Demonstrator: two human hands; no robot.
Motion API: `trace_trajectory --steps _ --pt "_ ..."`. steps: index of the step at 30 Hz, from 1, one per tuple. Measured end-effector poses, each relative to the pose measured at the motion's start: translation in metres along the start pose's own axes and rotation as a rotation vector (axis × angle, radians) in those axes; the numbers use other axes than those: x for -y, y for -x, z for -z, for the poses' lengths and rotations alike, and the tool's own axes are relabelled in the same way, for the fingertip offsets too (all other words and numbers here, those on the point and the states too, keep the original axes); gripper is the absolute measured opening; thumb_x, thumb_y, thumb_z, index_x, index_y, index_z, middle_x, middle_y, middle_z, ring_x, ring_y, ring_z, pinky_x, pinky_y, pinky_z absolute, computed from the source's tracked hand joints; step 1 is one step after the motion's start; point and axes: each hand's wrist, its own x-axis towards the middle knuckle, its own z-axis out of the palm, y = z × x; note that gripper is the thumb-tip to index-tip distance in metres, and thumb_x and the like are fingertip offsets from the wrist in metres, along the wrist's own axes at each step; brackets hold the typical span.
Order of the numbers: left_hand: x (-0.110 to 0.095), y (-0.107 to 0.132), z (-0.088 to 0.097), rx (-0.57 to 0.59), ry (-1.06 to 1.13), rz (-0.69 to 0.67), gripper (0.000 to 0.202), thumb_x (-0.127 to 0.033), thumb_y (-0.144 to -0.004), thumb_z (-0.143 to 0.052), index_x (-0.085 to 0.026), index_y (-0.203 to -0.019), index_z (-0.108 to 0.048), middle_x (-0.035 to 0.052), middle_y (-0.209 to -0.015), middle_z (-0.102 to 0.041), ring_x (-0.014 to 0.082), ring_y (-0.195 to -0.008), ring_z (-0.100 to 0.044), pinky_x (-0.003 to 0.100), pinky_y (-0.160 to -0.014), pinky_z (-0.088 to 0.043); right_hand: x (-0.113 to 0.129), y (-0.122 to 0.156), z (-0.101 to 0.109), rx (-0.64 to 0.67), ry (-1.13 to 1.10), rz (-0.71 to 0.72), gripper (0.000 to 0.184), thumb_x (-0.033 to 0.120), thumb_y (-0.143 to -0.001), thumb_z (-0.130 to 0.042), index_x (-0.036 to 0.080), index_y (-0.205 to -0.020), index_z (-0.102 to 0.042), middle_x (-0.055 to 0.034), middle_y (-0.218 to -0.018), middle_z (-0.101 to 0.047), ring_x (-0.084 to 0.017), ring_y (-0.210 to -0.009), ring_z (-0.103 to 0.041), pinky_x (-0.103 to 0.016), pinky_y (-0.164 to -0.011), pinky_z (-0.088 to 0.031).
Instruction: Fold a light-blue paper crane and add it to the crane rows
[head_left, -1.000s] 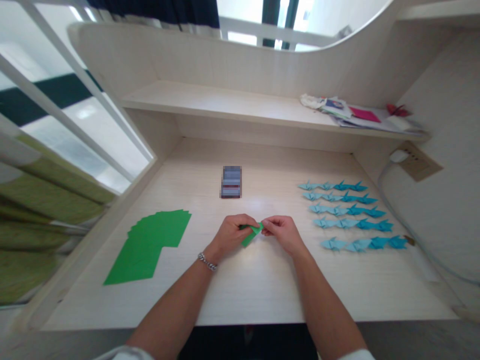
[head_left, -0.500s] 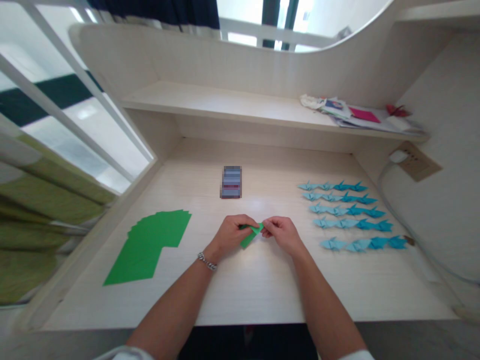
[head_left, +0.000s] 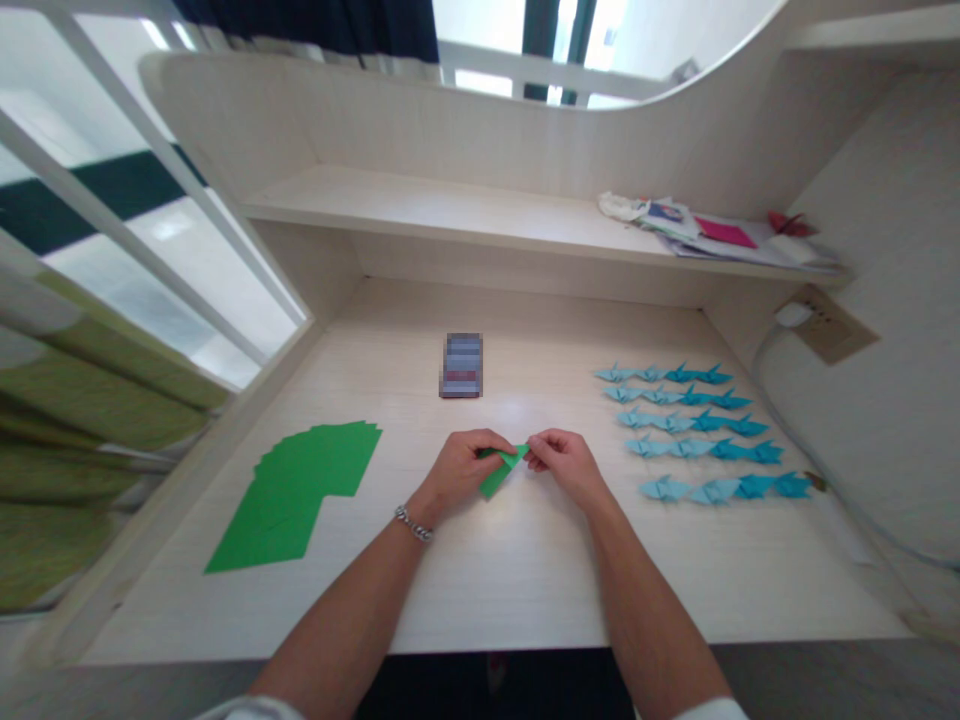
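Note:
Between my hands, over the middle of the desk, is a small folded piece of green paper [head_left: 496, 479]. My left hand [head_left: 469, 467] grips its left side, thumb and fingers closed on it and covering part of it. With thumb and forefinger my right hand [head_left: 561, 464] pinches the upper right tip of the same piece. Off to the left, green paper sheets [head_left: 289, 495] lie fanned out flat. On the right stand several rows of folded paper cranes [head_left: 694, 447], pale blue at the left of each row and deeper blue at the right.
A blurred phone-like rectangle [head_left: 462, 366] lies beyond my hands. Above the desk [head_left: 540, 590] runs a shelf [head_left: 465, 205] holding papers [head_left: 724, 232]. A white cable [head_left: 825, 480] hangs from the wall socket [head_left: 829, 325] down the right side.
Very little differs. My right hand's fingertips have shifted slightly to the right along the green paper's tip; my left hand keeps its place.

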Motion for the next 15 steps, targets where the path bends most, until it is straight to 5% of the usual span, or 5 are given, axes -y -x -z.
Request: trace_trajectory --steps 9,15 --pt "0.0026 -0.0012 0.0016 0.002 -0.030 0.039 0.021 -0.012 -0.073 -0.057 -0.018 -0.087 -0.072 0.0040 -0.085 -0.072 0.0154 -0.077 -0.065 0.026 -0.071 -0.051 0.0026 0.0050 -0.0032 -0.019 0.318 0.118 0.034 0.045 -0.084 -0.050 0.017 -0.076 -0.066 -0.0042 -0.069 -0.067 -0.014 -0.060 -0.060 -0.024 -0.057 -0.045" --pt "0.0026 -0.0008 0.0001 0.001 -0.039 0.037 0.020 -0.013 -0.074 -0.057 -0.018 -0.086 -0.072 0.0042 -0.085 -0.072 0.0155 -0.077 -0.065 0.026 -0.072 -0.051 0.0018 0.0049 -0.0047 -0.048 0.315 0.149 0.028 0.039 -0.084 -0.051 0.017 -0.073 -0.064 -0.0030 -0.065 -0.065 -0.014 -0.059 -0.058 -0.024 -0.057 -0.044"
